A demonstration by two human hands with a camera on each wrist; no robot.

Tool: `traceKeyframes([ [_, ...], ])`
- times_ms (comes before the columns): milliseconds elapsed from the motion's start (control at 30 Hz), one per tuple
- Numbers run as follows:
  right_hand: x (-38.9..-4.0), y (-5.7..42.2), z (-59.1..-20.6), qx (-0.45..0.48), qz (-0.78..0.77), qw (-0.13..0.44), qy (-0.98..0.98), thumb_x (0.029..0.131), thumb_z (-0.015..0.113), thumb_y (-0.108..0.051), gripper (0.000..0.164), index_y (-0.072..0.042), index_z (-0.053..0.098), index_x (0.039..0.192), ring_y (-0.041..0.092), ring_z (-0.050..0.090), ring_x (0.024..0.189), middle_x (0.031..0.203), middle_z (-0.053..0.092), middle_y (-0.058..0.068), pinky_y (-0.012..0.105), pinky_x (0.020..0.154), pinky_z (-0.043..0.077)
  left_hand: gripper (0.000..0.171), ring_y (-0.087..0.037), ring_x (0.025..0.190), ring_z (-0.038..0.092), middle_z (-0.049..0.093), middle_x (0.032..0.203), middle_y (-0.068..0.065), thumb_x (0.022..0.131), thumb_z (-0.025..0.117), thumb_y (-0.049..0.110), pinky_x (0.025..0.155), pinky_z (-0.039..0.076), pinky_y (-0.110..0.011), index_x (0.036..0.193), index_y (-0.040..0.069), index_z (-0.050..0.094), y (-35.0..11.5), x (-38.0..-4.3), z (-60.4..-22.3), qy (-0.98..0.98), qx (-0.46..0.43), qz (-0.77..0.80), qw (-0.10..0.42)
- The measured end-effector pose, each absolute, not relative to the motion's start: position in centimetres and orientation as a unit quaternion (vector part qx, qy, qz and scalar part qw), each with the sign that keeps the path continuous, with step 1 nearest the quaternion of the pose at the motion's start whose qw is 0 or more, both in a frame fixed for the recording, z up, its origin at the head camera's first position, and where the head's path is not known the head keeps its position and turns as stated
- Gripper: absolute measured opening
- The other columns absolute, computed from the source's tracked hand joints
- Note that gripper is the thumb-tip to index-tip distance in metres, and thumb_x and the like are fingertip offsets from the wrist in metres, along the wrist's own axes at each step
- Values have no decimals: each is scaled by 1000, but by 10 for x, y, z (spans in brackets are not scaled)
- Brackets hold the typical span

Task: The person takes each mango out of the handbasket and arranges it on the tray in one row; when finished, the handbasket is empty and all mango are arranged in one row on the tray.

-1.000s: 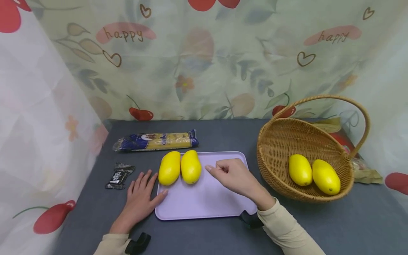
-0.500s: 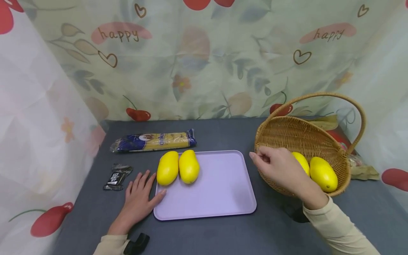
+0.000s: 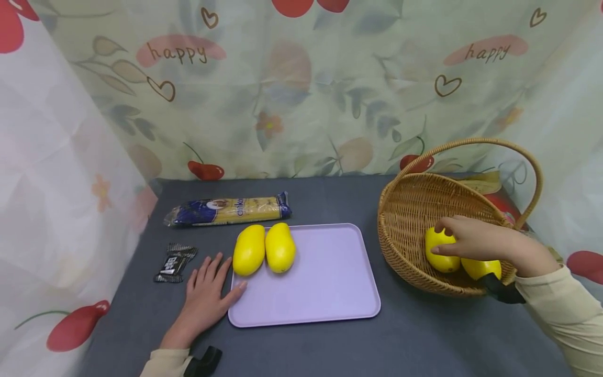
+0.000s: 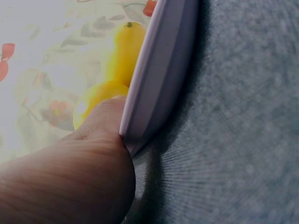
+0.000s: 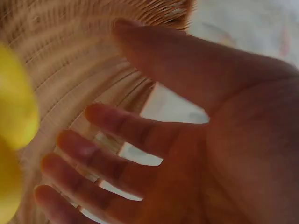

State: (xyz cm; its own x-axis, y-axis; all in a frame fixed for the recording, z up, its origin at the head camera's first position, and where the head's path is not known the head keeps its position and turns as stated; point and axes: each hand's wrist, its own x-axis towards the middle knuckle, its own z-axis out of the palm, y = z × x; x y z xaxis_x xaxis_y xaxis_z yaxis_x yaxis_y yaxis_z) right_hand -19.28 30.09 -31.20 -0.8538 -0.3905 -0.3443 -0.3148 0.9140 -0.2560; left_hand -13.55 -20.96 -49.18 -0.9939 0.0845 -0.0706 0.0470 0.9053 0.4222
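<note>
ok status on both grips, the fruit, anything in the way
Right grip over yellow fruits in the basket, holding none. Left grip at the tray's edge. Two more fruits on tray. Handle seems out of the way.

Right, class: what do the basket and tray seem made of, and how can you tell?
Basket: probably wicker or rattan, perhaps plastic imitation, with a slight sheen; woven strands show.
Tray: likely plastic, smooth and matte; the even lilac colour and rounded corners suggest it, though painted metal is possible.
</note>
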Motion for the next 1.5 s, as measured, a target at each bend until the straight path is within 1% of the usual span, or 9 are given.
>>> traceKeyframes([
  [67, -193, 312, -314, -167, -83, 209, 960, 89, 64, -45, 64, 7, 52, 124, 43, 55, 108, 118, 56, 27, 50, 80, 49, 90, -43, 145, 3, 16, 157, -21, 87, 43, 71, 111, -2, -65, 150, 8, 30, -210, -135, -492, 975, 34, 215, 44],
  [167, -192, 327, -318, -146, -70, 211, 964, 86, 68, -44, 71, 10, 49, 127, 48, 50, 111, 122, 54, 31, 51, 79, 49, 90, -43, 145, 3, 16, 157, -21, 87, 43, 71, 111, -2, -65, 151, 8, 29, -210, -135, -491, 975, 35, 217, 45],
  [367, -191, 344, -320, -120, -43, 218, 968, 83, 71, -46, 84, 15, 41, 132, 57, 41, 116, 128, 45, 40, 61, 86, 45, 90, -43, 144, 3, 16, 157, -21, 88, 44, 71, 110, -1, -65, 150, 7, 29, -210, -134, -490, 975, 32, 217, 47],
  [700, -187, 350, -318, -104, -27, 243, 964, 77, 72, -55, 100, 18, 35, 134, 55, 48, 112, 127, 44, 44, 56, 82, 47, 90, -43, 145, 4, 17, 157, -21, 88, 44, 71, 110, -1, -66, 150, 7, 30, -211, -134, -490, 975, 33, 216, 42],
  [867, -187, 352, -321, -97, -36, 261, 960, 76, 71, -58, 99, 15, 37, 133, 43, 56, 102, 125, 47, 42, 47, 75, 48, 89, -43, 144, 3, 16, 157, -21, 88, 44, 70, 110, -1, -66, 150, 7, 30, -211, -134, -490, 975, 34, 214, 42],
  [1067, -189, 354, -321, -99, -45, 272, 956, 78, 71, -56, 92, 12, 40, 132, 32, 56, 91, 120, 51, 40, 39, 70, 48, 89, -42, 145, 3, 16, 157, -21, 88, 44, 70, 110, -1, -66, 150, 7, 30, -210, -134, -490, 975, 35, 216, 43],
  [1300, -187, 350, -318, -77, -104, 312, 941, 85, 70, -40, 83, 13, 32, 136, 23, 58, 81, 122, 44, 42, 33, 56, 53, 89, -43, 145, 3, 16, 157, -21, 88, 44, 70, 110, -1, -66, 150, 8, 30, -210, -134, -490, 974, 33, 218, 43],
  [1400, -186, 348, -317, -66, -124, 323, 936, 86, 68, -32, 78, 12, 28, 138, 20, 58, 77, 123, 40, 43, 34, 54, 55, 89, -42, 145, 3, 16, 157, -21, 88, 43, 71, 110, -1, -66, 150, 8, 30, -210, -135, -491, 975, 33, 216, 44],
  [1500, -185, 347, -316, -75, -119, 317, 938, 86, 68, -27, 76, 11, 28, 138, 20, 56, 74, 120, 44, 41, 33, 53, 53, 90, -42, 145, 3, 16, 157, -21, 88, 43, 71, 110, -1, -66, 150, 8, 30, -209, -135, -491, 975, 33, 215, 45],
])
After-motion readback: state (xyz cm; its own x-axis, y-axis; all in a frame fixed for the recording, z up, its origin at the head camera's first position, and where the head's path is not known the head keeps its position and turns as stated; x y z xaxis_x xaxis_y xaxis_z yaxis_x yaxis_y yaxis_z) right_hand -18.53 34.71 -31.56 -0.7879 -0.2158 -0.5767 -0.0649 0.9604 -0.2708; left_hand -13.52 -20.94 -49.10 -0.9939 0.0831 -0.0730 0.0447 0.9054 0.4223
